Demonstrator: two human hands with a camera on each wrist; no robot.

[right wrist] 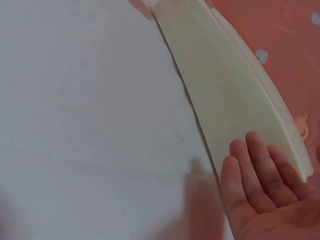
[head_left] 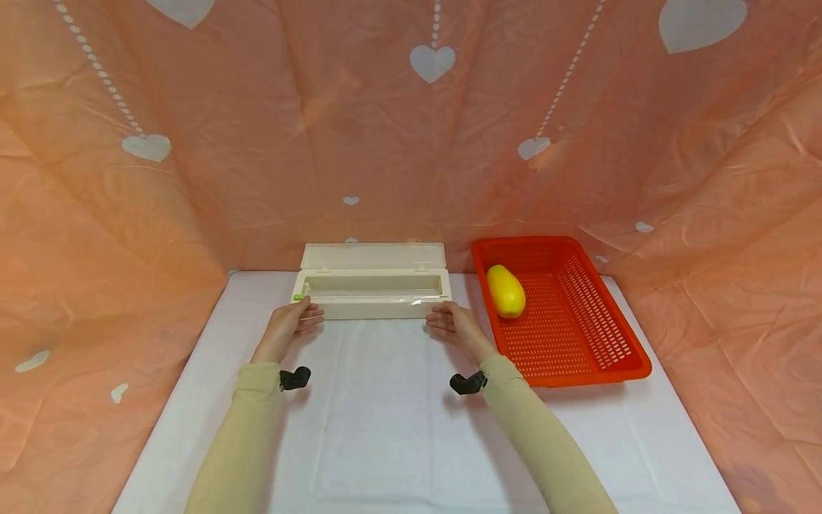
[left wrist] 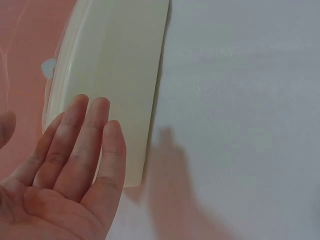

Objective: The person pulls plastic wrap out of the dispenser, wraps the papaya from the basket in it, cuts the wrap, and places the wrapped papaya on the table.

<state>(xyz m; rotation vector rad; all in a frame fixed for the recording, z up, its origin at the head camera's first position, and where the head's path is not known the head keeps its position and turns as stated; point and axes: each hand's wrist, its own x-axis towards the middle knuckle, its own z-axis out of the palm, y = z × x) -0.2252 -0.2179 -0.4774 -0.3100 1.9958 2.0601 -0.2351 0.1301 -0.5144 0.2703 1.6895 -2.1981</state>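
Note:
A long cream cling film dispenser [head_left: 375,310] lies across the far side of the table, its lid [head_left: 372,255] tipped back. Shiny clear film shows along its front rim, and a small green slider [head_left: 298,297] sits at the left end. My left hand [head_left: 285,328] is at the front left corner, and the right hand [head_left: 457,327] is at the front right corner. In the left wrist view the fingers of the left hand [left wrist: 75,175] are nearly straight beside the dispenser [left wrist: 125,65]. The right wrist view has the right hand [right wrist: 265,195] likewise extended; contact is unclear.
To the right stands a red plastic basket [head_left: 616,375] with perforated sides. A yellow, papaya-like fruit [head_left: 506,293] lies inside along its left wall. A white cloth [head_left: 372,428] covers the table, and a pink curtain with hearts [head_left: 385,143] hangs close behind the dispenser.

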